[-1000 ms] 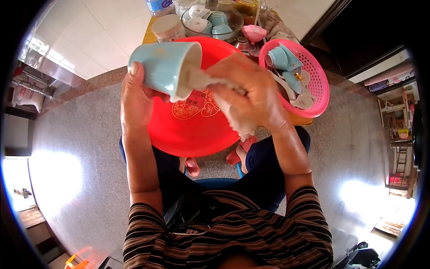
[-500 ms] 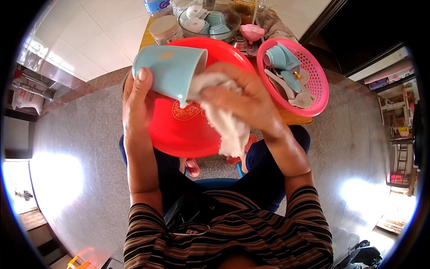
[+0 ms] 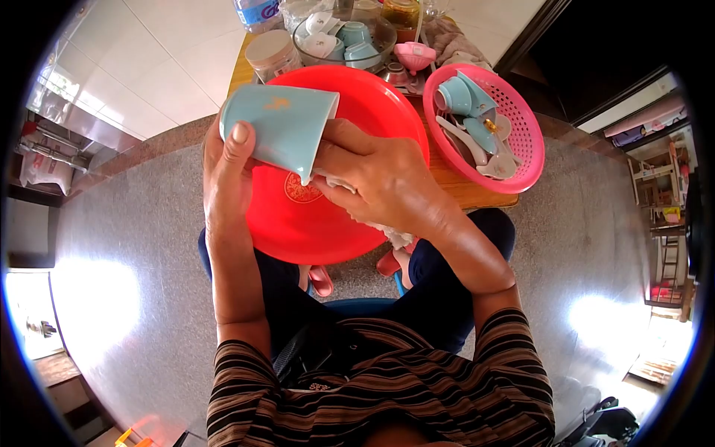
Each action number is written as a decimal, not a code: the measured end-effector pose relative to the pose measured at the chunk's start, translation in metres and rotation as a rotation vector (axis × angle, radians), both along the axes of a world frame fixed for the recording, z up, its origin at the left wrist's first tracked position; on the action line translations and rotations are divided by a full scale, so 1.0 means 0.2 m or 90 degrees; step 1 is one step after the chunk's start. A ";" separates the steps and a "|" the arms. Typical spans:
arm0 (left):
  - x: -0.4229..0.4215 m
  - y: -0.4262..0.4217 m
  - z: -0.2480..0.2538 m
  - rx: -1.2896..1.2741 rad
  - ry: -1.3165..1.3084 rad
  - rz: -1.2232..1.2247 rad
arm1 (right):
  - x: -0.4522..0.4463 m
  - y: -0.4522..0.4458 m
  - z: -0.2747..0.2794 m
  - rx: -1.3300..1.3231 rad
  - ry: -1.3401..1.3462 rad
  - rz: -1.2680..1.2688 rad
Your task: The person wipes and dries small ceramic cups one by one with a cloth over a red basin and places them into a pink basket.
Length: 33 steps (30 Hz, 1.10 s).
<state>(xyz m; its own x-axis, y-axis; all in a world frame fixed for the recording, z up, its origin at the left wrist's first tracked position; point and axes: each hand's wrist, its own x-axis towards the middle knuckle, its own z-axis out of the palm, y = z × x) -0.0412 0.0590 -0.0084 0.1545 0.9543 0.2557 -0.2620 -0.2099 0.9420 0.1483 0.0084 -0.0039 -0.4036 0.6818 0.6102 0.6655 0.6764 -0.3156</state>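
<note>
Via head cam I've got 1 pale blue pitcher (image 3: 279, 123) in the L grip (image 3: 223, 167), thumb closed on its outer wall, tipped on its side above the red basin (image 3: 313, 232) w/ its mouth facing R. The R grip (image 3: 387, 182) is closed on 1 whitish cloth (image 3: 396, 238), fingers at & partly inside the mouth (can't see how deep). Basin shows a gold print (image 3: 302, 186) on its floor. Just beside it, 1 pink basket (image 3: 530, 149) on the wooden surface (image 3: 480, 197) holds 1 small blue cup (image 3: 456, 95), at least 2 white spoons (image 3: 497, 170) & other blue pcs (image 3: 480, 135), overlapping. Farther back, 1 glass bowl (image 3: 386, 48) has min. 2 blue cups (image 3: 360, 55) + 2 white pcs (image 3: 320, 46). Near it: 1 lidded jar (image 3: 270, 52), contents unclear, & 1 bottle (image 3: 257, 15), cut off at top of view.
</note>
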 end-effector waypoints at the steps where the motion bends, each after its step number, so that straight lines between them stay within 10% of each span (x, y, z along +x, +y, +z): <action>1: 0.00 0.01 0.00 0.004 0.019 -0.010 | -0.01 0.00 0.00 0.002 0.000 -0.001; 9: 0.04 -0.02 0.02 0.011 0.094 0.001 | -0.04 -0.01 0.00 -0.235 0.404 0.136; 25: 0.11 -0.05 0.04 0.118 0.254 -0.047 | 0.26 0.06 0.07 -0.031 0.456 -0.023; 33: 0.11 -0.05 0.04 0.142 0.276 0.003 | 0.82 -0.04 0.20 0.104 0.108 -0.631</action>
<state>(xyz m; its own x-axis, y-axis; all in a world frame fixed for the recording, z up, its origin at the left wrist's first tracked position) -0.0198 0.0482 -0.0007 0.2875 0.8844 0.3676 0.1454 -0.4197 0.8960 0.3127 0.0004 0.0356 0.3985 0.5653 0.7222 0.9046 -0.1120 -0.4114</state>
